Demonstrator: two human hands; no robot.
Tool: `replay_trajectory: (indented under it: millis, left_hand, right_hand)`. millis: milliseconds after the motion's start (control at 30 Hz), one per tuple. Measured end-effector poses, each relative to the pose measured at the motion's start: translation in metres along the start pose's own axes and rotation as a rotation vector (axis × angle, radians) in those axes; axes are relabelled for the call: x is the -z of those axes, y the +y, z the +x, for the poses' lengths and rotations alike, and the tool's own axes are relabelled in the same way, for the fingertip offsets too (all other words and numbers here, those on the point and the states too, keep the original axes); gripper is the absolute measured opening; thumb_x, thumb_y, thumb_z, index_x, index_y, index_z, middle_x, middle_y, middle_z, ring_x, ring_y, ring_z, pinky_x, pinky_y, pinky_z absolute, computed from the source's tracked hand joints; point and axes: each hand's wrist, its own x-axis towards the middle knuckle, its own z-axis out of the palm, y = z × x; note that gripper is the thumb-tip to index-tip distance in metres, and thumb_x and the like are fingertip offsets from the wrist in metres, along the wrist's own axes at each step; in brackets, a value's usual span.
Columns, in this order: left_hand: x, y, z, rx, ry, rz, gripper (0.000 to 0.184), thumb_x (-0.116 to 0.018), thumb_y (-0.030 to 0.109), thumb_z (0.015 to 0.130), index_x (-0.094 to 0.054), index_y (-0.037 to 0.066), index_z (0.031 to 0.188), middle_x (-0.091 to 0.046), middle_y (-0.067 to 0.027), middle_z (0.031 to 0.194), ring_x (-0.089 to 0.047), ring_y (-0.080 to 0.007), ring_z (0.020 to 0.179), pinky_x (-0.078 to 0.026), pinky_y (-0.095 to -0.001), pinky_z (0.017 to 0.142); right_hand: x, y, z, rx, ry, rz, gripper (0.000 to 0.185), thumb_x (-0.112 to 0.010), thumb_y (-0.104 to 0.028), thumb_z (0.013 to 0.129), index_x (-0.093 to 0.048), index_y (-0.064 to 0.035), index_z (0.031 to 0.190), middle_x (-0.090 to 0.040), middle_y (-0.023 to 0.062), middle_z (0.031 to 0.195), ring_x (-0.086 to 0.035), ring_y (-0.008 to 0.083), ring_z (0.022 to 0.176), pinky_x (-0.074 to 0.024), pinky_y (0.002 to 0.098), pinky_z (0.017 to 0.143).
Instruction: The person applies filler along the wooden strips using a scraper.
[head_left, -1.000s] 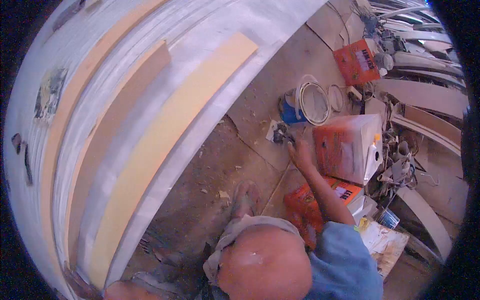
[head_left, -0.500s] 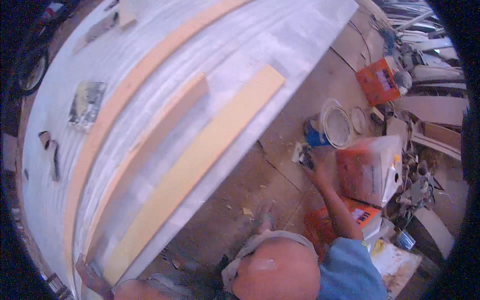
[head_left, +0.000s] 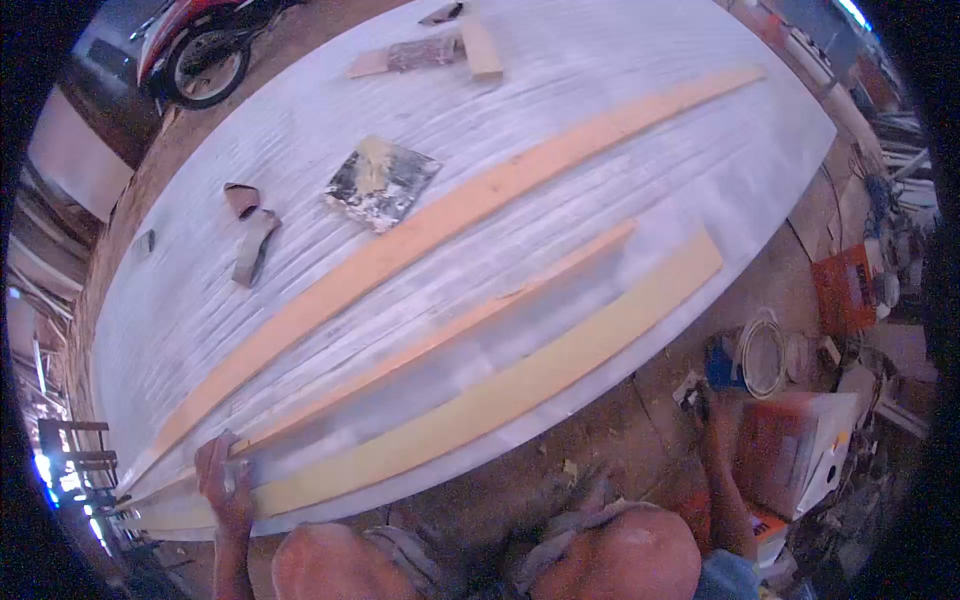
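At the lower left of the white board [head_left: 560, 190], my left hand [head_left: 222, 478] has its fingers wrapped on the end part of the thin orange-edged strip [head_left: 450, 335]. A wide pale yellow strip [head_left: 520, 395] lies flat along the near edge, beside that hand. My right hand [head_left: 710, 412] is low over the floor at the right, fingers closed round a small dark and whitish object [head_left: 688, 388] that I cannot make out. Just beyond it stands a blue bucket [head_left: 725, 364] with a white rim. A long orange strip [head_left: 490, 190] lies farther across the board.
A smeared square plate [head_left: 383, 182], sanding pieces [head_left: 255, 245] and a wood block [head_left: 481, 52] lie on the board. A motorcycle wheel [head_left: 208, 68] stands beyond. Orange boxes [head_left: 846, 290] and a larger carton [head_left: 795, 450] are at the right, near scrap pieces.
The view has swung left, showing more of the board and the motorcycle. The thin strip has tipped so that its broad face shows less. My right hand still holds the small object.
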Motion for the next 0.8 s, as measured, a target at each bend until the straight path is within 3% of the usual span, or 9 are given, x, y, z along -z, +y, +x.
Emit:
replay_trajectory:
  millis: [100, 167, 300, 367, 500, 567, 633, 700, 800]
  left_hand:
    - [0.007, 0.012, 0.01, -0.013, -0.024, 0.04, 0.046, -0.067, 0.036, 0.097, -0.068, -0.001, 0.124, -0.07, -0.0201, 0.117, -0.063, -0.0392, 0.11, -0.047, -0.0511, 0.1]
    - [0.012, 0.021, 0.024, -0.026, -0.018, 0.05, 0.05, -0.069, 0.039, 0.095, -0.068, -0.001, 0.124, -0.07, -0.0195, 0.118, -0.063, -0.039, 0.111, -0.047, -0.0514, 0.1]
    - [0.013, 0.059, 0.101, -0.128, -0.039, -0.119, 0.048, -0.081, 0.023, 0.083, -0.068, 0.0, 0.124, -0.069, -0.0191, 0.12, -0.063, -0.0383, 0.112, -0.048, -0.0483, 0.1]
    - [-0.003, 0.096, 0.159, -0.167, -0.011, -0.162, 0.049, -0.083, 0.017, 0.081, -0.068, 0.002, 0.125, -0.07, -0.0187, 0.12, -0.064, -0.0378, 0.112, -0.049, -0.0461, 0.1]
    - [-0.084, 0.128, 0.25, -0.233, 0.03, -0.079, 0.069, -0.076, 0.049, 0.088, -0.061, 0.001, 0.135, -0.065, -0.0233, 0.13, -0.061, -0.0405, 0.122, -0.045, -0.0508, 0.107]
    - [-0.112, 0.136, 0.279, -0.137, -0.012, -0.03, 0.082, -0.075, 0.061, 0.085, -0.06, -0.003, 0.134, -0.061, -0.0256, 0.13, -0.058, -0.0404, 0.124, -0.044, -0.0506, 0.108]
    - [-0.115, 0.152, 0.289, 0.036, -0.25, 0.163, 0.09, -0.075, 0.069, 0.08, -0.06, -0.004, 0.131, -0.06, -0.0241, 0.125, -0.055, -0.0388, 0.124, -0.044, -0.0504, 0.108]
    - [-0.112, 0.155, 0.293, 0.061, -0.253, 0.105, 0.088, -0.078, 0.067, 0.078, -0.06, -0.003, 0.129, -0.06, -0.0221, 0.122, -0.054, -0.0386, 0.123, -0.043, -0.0517, 0.109]
    - [-0.127, 0.138, 0.296, 0.106, -0.158, -0.043, 0.079, -0.083, 0.055, 0.078, -0.058, -0.003, 0.126, -0.061, -0.0205, 0.119, -0.057, -0.0366, 0.118, -0.046, -0.0528, 0.102]
  right_hand:
    - [-0.01, 0.003, -0.005, 0.098, 0.076, -0.378, 0.058, -0.073, -0.014, 0.091, -0.054, -0.0079, 0.146, -0.052, 0.0224, 0.149, -0.053, 0.0407, 0.135, -0.0429, 0.0462, 0.111]
    - [-0.034, 0.058, 0.016, 0.167, 0.096, -0.048, 0.046, -0.071, -0.012, 0.093, -0.061, -0.0035, 0.137, -0.057, 0.0226, 0.142, -0.057, 0.0404, 0.128, -0.0464, 0.0456, 0.106]
    - [-0.015, -0.011, 0.004, 0.155, 0.09, -0.09, 0.037, -0.071, -0.01, 0.093, -0.065, 0.0009, 0.127, -0.062, 0.0231, 0.133, -0.061, 0.0403, 0.121, -0.0481, 0.0467, 0.102]
    - [-0.016, -0.034, 0.003, 0.321, 0.119, 0.135, 0.031, -0.069, -0.009, 0.094, -0.066, 0.0024, 0.123, -0.065, 0.0246, 0.122, -0.063, 0.042, 0.116, -0.0482, 0.0476, 0.1]
    - [-0.006, -0.07, -0.008, 0.526, 0.22, -0.048, 0.029, -0.066, -0.006, 0.095, -0.067, 0.002, 0.123, -0.067, 0.0258, 0.117, -0.063, 0.0442, 0.114, -0.0487, 0.0476, 0.098]
    - [0.004, -0.087, -0.013, 0.366, 0.039, -0.05, 0.029, -0.062, -0.005, 0.096, -0.067, 0.0017, 0.123, -0.066, 0.0277, 0.117, -0.062, 0.0467, 0.113, -0.0488, 0.0478, 0.098]
    - [0.008, -0.088, -0.027, 0.418, 0.116, 0.014, 0.03, -0.061, -0.006, 0.097, -0.066, 0.0022, 0.125, -0.066, 0.0271, 0.119, -0.062, 0.0458, 0.115, -0.0483, 0.047, 0.099]
    - [0.013, -0.077, -0.039, 0.456, 0.183, 0.076, 0.031, -0.059, -0.007, 0.098, -0.065, 0.0027, 0.126, -0.066, 0.0264, 0.122, -0.062, 0.045, 0.117, -0.0478, 0.0461, 0.101]
    - [0.015, -0.057, -0.023, 0.177, 0.308, 0.126, 0.04, -0.062, -0.009, 0.099, -0.058, -0.0013, 0.138, -0.066, 0.0182, 0.128, -0.062, 0.0311, 0.118, -0.0482, 0.0418, 0.104]
